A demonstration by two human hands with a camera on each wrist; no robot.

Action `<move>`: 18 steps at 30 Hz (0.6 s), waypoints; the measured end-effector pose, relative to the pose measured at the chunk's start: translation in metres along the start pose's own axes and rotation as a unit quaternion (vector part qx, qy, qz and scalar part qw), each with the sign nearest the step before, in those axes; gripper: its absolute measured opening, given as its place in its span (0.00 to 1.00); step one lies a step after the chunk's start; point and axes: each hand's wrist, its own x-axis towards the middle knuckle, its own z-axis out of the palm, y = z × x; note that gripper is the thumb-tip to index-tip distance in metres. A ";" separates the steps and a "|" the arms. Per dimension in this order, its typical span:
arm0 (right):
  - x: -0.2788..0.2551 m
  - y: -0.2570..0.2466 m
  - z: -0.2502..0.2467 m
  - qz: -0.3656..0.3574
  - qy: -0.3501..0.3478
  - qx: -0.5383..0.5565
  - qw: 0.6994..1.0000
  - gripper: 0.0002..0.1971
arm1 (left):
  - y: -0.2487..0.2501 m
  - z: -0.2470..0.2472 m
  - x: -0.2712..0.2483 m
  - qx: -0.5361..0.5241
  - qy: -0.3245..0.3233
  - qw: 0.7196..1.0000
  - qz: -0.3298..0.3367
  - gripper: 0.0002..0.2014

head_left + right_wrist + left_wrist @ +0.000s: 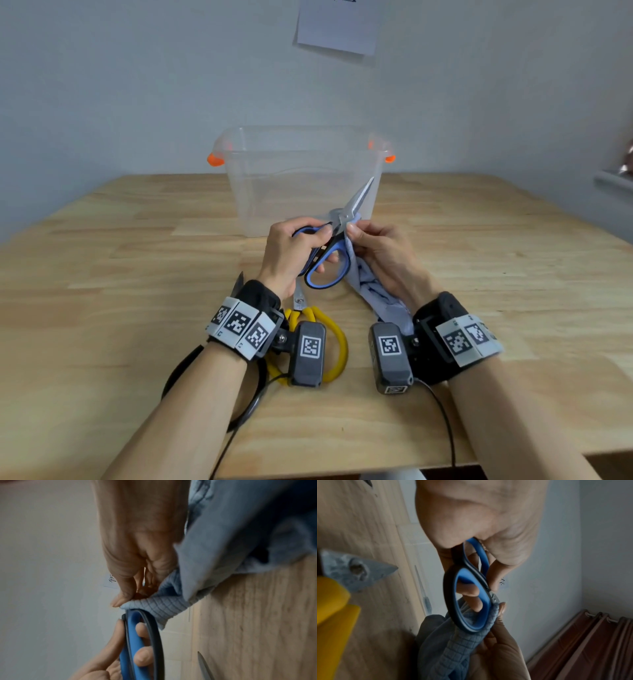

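My left hand [301, 246] grips blue-and-black-handled scissors [329, 253], fingers through the handle loops, blades pointing up and away, closed. The same scissors [471, 601] fill the left wrist view, and their handle [142, 642] shows in the right wrist view. My right hand [373, 246] pinches a light blue ribbed cloth [376, 291] against the scissors near the pivot. The cloth [231, 540] hangs from that hand down to the table; the cloth [453, 649] lies just under the handle loop.
A clear plastic bin [301, 178] with orange latches stands behind the hands on the wooden table [496, 257]. Yellow-handled scissors [325, 335] lie under my left wrist, beside a black-handled tool [239, 404]. A paper sheet [339, 27] hangs on the wall.
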 end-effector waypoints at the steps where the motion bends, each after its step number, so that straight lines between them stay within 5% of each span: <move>1: 0.000 -0.002 0.000 0.003 -0.007 0.009 1.000 0.08 | 0.000 0.000 0.000 0.004 0.001 1.000 0.000 0.04; 8: -0.003 -0.001 0.001 0.005 -0.055 -0.009 0.998 0.09 | 0.000 0.001 -0.002 -0.009 0.008 1.000 -0.005 0.06; 18: -0.001 -0.008 -0.008 -0.006 0.059 -0.041 0.997 0.10 | -0.001 0.002 -0.003 -0.004 0.008 1.000 0.000 0.06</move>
